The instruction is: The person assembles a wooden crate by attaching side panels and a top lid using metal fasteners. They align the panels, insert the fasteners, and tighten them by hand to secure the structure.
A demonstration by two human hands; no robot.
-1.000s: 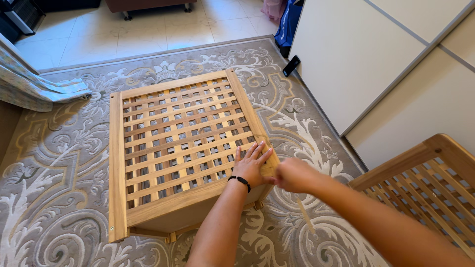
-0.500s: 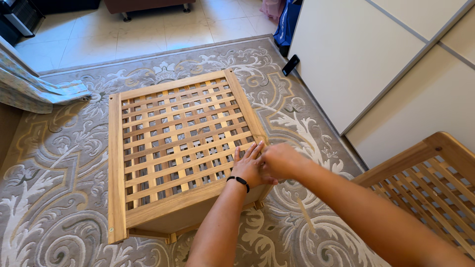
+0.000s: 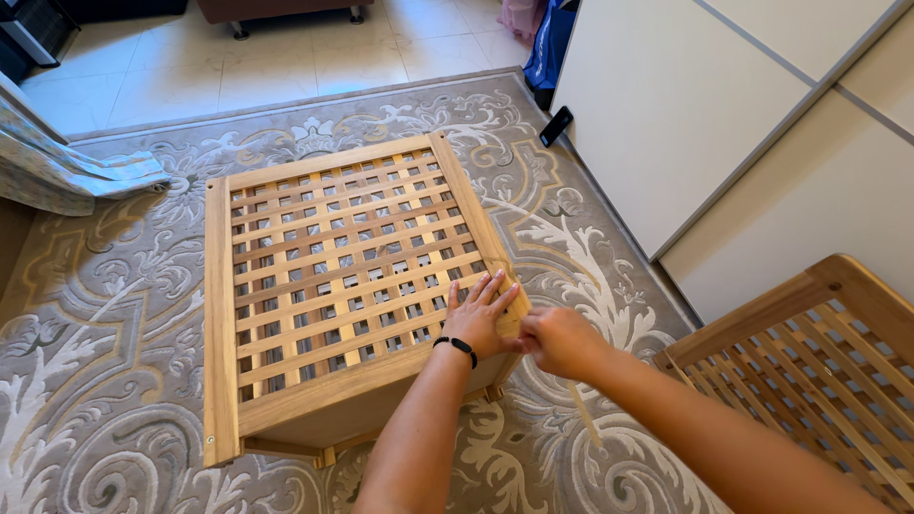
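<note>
From the head camera, the left hand (image 3: pixel 483 319) lies released, fingers spread flat on the near right corner of the wooden lattice table (image 3: pixel 314 286), which stands on the patterned rug (image 3: pixel 114 314). Just beside it, the right hand (image 3: pixel 557 340) is clenched at that corner's edge; what it grips is hidden. A second lattice panel (image 3: pixel 819 362) lies further right.

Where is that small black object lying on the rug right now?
In the head view, the small black object lies at the rug's far right edge, beside the white cabinet and beyond the wooden lattice panel.
</note>
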